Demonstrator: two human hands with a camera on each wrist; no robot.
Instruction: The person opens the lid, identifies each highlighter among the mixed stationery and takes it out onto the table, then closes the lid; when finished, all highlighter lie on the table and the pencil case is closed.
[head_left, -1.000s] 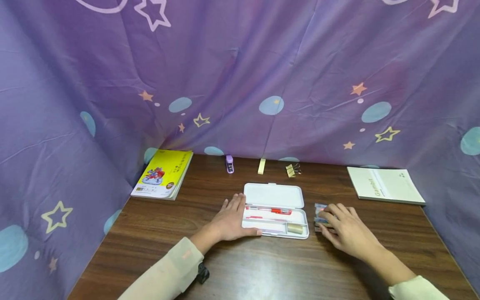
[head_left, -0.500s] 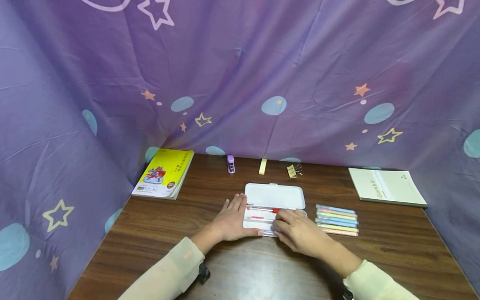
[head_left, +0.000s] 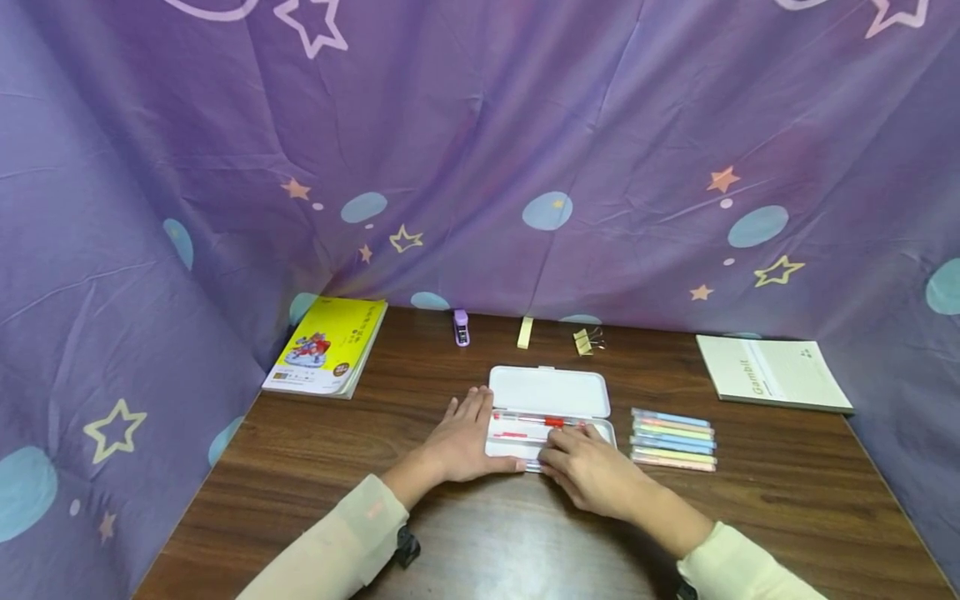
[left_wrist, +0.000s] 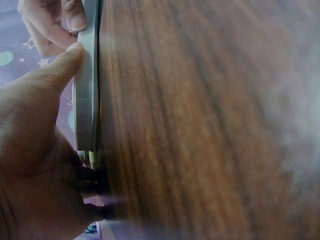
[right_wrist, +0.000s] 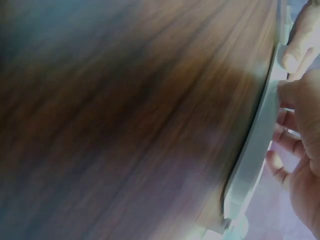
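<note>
A white pencil case (head_left: 547, 392) lies with its lid raised toward the back. Inside, a red pen (head_left: 553, 422) rests in the rear compartment, and a thin red-tipped stick (head_left: 513, 434) lies in front of it. My left hand (head_left: 461, 442) rests against the case's left end, fingers straight and thumb along the front rim. My right hand (head_left: 592, 471) reaches over the front right part of the case with bent fingers. In the right wrist view its thumb is at the rim (right_wrist: 255, 145); I cannot tell what its hidden fingertips hold. The right hand hides the compartment's right end.
Several pastel pens (head_left: 673, 440) lie in a row right of the case. Behind stand a purple stapler (head_left: 461, 328), a yellow block (head_left: 525, 333) and a binder clip (head_left: 587, 341). A yellow book (head_left: 326, 347) lies left; a pale notebook (head_left: 775, 372) lies right.
My right hand has left the row of pens and moved left onto the case, now covering a beige block in its front compartment. My left hand stays in place.
</note>
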